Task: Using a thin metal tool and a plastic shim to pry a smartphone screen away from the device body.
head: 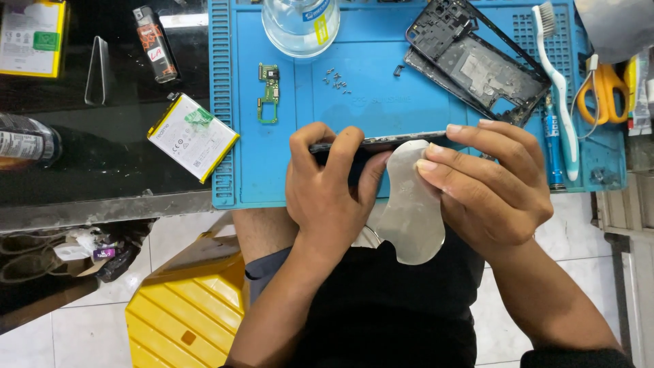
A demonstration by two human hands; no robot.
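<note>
Blue repair mat (381, 102) covers your desk; at its near edge your left hand (327, 194) clamps the phone (388, 142) edge-up, and your right hand (487, 184) pinches the thin metal pry sheet (412, 211) against it. Keep the sheet shallow and flat along the seam.

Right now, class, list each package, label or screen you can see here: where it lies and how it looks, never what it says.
Box: top left on the dark table, flat, yellow with a white face and a green patch.
Battery: left of the blue mat, white label, yellow edge.
Lighter: right of the box, red and white label.
Bottle: far left, lying down, pale label.
Container: top of mat, clear, blue and yellow label.
</note>
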